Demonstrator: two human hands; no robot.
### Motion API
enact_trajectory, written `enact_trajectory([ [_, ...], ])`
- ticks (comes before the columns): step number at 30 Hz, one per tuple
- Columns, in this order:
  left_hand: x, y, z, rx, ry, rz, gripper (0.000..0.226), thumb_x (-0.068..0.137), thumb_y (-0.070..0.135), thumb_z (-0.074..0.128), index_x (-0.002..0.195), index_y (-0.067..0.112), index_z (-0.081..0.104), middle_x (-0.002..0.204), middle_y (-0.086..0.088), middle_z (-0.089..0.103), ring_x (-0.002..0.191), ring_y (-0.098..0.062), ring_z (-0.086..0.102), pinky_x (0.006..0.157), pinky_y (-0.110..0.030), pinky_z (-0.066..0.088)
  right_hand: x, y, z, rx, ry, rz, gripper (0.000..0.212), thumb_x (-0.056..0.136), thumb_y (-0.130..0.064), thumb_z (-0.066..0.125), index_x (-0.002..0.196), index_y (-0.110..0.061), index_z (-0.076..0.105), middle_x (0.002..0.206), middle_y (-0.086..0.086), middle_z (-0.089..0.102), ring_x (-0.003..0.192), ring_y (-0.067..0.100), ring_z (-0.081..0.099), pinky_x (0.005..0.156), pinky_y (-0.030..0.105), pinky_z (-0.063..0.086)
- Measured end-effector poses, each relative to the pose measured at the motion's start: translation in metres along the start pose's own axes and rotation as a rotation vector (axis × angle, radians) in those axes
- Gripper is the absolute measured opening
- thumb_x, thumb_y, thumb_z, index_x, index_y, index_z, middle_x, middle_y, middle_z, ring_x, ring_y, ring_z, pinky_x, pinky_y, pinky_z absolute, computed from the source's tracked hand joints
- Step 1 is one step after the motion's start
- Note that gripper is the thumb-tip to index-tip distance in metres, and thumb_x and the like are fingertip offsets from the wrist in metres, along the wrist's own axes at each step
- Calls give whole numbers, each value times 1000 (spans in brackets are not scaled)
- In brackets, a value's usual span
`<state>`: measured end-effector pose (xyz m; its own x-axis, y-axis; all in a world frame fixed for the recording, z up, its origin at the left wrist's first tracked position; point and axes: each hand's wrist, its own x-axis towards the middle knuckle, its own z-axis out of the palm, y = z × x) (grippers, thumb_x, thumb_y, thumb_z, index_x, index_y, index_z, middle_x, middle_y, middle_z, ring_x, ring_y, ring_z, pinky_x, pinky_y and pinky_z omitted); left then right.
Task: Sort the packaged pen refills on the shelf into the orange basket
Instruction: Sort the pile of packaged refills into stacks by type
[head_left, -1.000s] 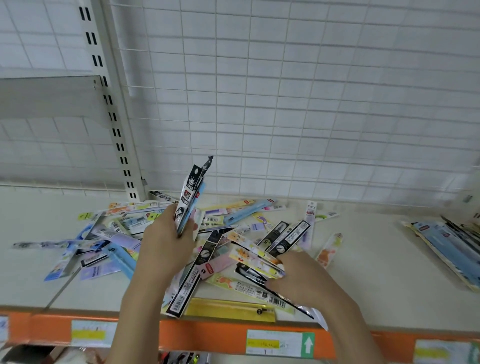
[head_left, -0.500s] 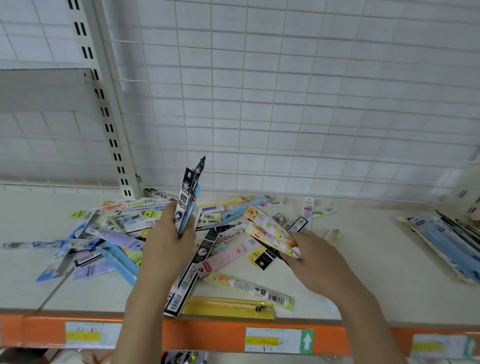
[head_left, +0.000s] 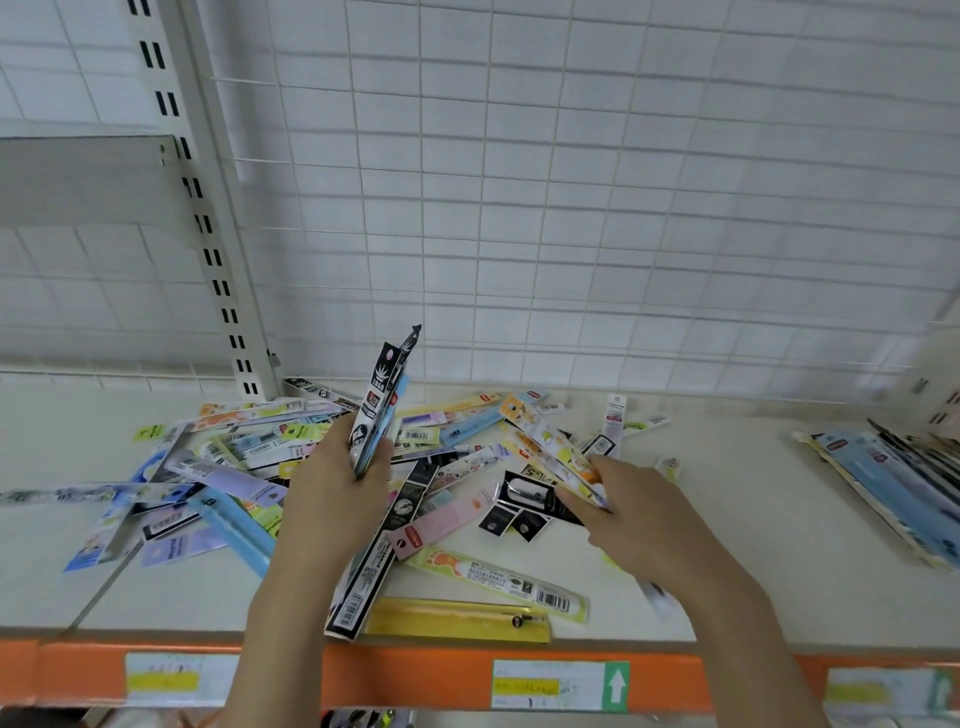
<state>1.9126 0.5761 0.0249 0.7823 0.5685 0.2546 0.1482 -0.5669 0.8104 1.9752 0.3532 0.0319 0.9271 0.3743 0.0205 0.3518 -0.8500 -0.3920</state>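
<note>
**Two hands, each gripping refill packets over the shelf pile**

Two bare hands work above a cream shelf (head_left: 753, 519) with an orange front edge. The left hand (head_left: 332, 499) is closed round a small upright bundle of black packets (head_left: 382, 410), thumb on one side and fingers on the other; the bundle's tops stand clear above the hand, tilted slightly right, with a blue packet tucked in behind. The right hand (head_left: 631, 512) pinches a yellow-and-white patterned packet (head_left: 550, 447) at its lower end, fingers curled under it, so the packet slants up and to the left, lifted off the heap. It may be two packets held together; the blur makes that hard to tell.

The loose pile of packaged refills (head_left: 249, 457) spreads across the shelf's middle and left, reaching toward the back edge by the wire grid wall (head_left: 571, 208). A long black packet (head_left: 382, 551) lies under the left wrist, its end at the front edge. Beside it a yellow packet (head_left: 457, 618) lies along the front edge, and a pale green packet with a footprint (head_left: 498, 577) sits just behind that. A separate stack of blue packets (head_left: 883, 478) rests near the shelf's right edge.
</note>
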Motion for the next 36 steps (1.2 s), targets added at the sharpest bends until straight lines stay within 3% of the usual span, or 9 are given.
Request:
enact_trajectory([
  [6, 3, 0, 2, 9, 1, 11, 29, 95, 25, 47, 121, 15, 52, 70, 14, 50, 63, 0, 45, 58, -29, 34, 4, 3, 0, 50, 80, 21, 27, 94, -46, 45, 90, -20, 49, 78, -1, 63, 79, 20, 66, 69, 33, 48],
  [9, 4, 0, 3, 16, 2, 20, 29, 95, 25, 48, 121, 14, 53, 68, 13, 51, 61, 0, 45, 52, -17, 32, 4, 3, -1, 143, 110, 24, 23, 93, -45, 47, 96, -23, 54, 81, -2, 70, 80, 18, 66, 71, 32, 51],
  [13, 5, 2, 2, 22, -10, 9, 29, 95, 25, 47, 120, 12, 52, 67, 8, 53, 60, -3, 48, 51, -17, 31, 3, 2, -3, 227, 138, 32, 17, 92, -35, 54, 100, -20, 57, 83, 1, 69, 78, 16, 66, 60, 15, 38],
  [19, 6, 8, 1, 29, -36, 19, 23, 94, 25, 48, 114, 15, 53, 67, 6, 54, 61, -7, 50, 51, -19, 33, 3, 0, -4, 273, 124, 49, 28, 79, -32, 72, 96, -17, 55, 76, -1, 63, 64, 11, 56, 57, 20, 41],
  [23, 9, 18, -3, 30, -69, 35, 15, 89, 30, 57, 93, 16, 53, 68, 2, 56, 68, -20, 55, 51, -23, 34, 1, 2, -11, 320, 172, 72, 26, 78, -22, 71, 96, -19, 53, 73, -1, 60, 61, 14, 54, 56, 24, 42],
  [26, 12, 29, 0, 33, -94, 56, 23, 83, 30, 66, 75, 18, 48, 64, -2, 55, 61, -19, 52, 50, -25, 33, 1, 8, -16, 309, 248, 43, 22, 78, -20, 68, 93, -21, 52, 85, -2, 56, 71, 12, 56, 59, 19, 41],
  [31, 8, 50, 24, -98, -72, 109, 18, 88, 21, 60, 96, 4, 61, 76, -19, 65, 66, -31, 57, 55, -30, 41, 2, 30, -24, 316, 338, 29, 13, 87, -16, 58, 97, -19, 49, 73, 3, 60, 62, 17, 61, 51, 19, 42],
  [34, 1, 67, 42, -184, -77, 145, 11, 91, 22, 56, 86, 12, 58, 67, -16, 60, 59, -26, 52, 56, -32, 41, 0, 52, -32, 316, 408, 32, 7, 91, -18, 54, 93, -22, 48, 63, -5, 55, 52, 8, 55, 48, 17, 41],
  [36, -4, 79, 56, -247, -93, 132, 13, 91, 23, 55, 78, 24, 53, 74, -12, 63, 69, -30, 60, 67, -39, 49, 0, 68, -37, 315, 454, 23, 10, 92, -25, 55, 90, -22, 45, 58, -7, 50, 54, 17, 55, 51, 26, 42],
])
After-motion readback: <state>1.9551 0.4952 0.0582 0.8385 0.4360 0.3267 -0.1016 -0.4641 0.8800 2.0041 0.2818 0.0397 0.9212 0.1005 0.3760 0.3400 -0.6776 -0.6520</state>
